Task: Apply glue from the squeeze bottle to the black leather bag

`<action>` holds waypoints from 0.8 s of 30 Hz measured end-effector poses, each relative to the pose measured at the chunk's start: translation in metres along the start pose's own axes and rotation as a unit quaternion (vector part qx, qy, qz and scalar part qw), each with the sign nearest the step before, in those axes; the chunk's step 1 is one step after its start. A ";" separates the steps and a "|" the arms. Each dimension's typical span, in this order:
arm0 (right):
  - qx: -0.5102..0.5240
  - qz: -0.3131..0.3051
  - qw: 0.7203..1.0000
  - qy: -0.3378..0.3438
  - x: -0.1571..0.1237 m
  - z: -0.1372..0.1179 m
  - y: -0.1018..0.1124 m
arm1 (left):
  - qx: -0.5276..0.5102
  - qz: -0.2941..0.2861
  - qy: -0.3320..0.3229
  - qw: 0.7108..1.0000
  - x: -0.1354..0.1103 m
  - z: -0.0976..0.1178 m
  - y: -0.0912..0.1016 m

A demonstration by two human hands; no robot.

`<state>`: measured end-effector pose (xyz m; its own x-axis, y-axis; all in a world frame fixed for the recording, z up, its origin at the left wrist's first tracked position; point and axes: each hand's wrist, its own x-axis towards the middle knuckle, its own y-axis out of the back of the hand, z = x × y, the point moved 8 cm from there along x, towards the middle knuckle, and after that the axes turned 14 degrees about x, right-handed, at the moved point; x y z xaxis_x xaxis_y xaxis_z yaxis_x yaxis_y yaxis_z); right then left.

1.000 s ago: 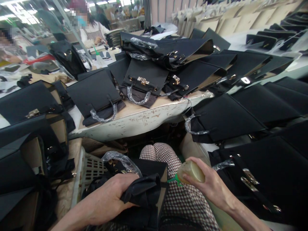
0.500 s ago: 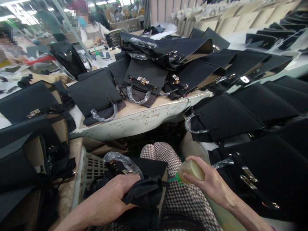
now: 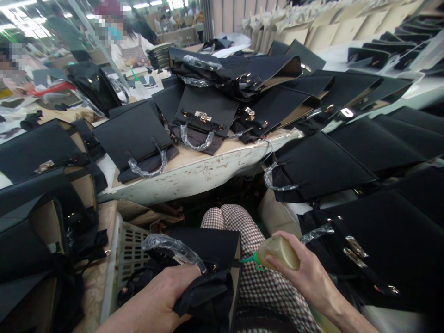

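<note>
On my lap lies a black handbag (image 3: 208,243), its tan inner edge facing right and a plastic-wrapped handle (image 3: 173,249) arching up at its left. My left hand (image 3: 166,296) is closed around the bag's dark lining cloth (image 3: 206,296), with the thumb hidden underneath. In my right hand (image 3: 301,261) is a squeeze bottle (image 3: 280,252) of yellowish liquid, tilted to the left. Its thin green nozzle (image 3: 248,260) points at the bag's right edge, the tip at or very near the tan strip; actual contact I cannot tell.
A pale plastic basket (image 3: 120,263) stands left of my lap. Ahead, a worktable (image 3: 194,171) carries several black handbags (image 3: 208,104) with wrapped handles. More black bags (image 3: 326,164) lie to the right and others (image 3: 38,143) to the left. A person (image 3: 130,51) sits across the table.
The bottle has shifted slightly right, its nozzle showing more plainly along the bag's edge. My left hand has moved slightly down, still gripping the lining. The whole view has drifted a little.
</note>
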<state>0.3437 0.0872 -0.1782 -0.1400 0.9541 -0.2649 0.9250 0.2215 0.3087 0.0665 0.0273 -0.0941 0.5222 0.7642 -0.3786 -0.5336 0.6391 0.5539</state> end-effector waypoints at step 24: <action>0.061 -0.052 0.989 -0.126 -0.004 -0.001 0.002 | 0.035 0.014 -0.028 0.999 0.003 0.001 -0.013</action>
<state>0.3453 0.0837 -0.1755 -0.1572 0.8433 -0.5140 0.9481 0.2745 0.1604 0.0758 0.0214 -0.1014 0.5454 0.7747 -0.3200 -0.5018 0.6076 0.6156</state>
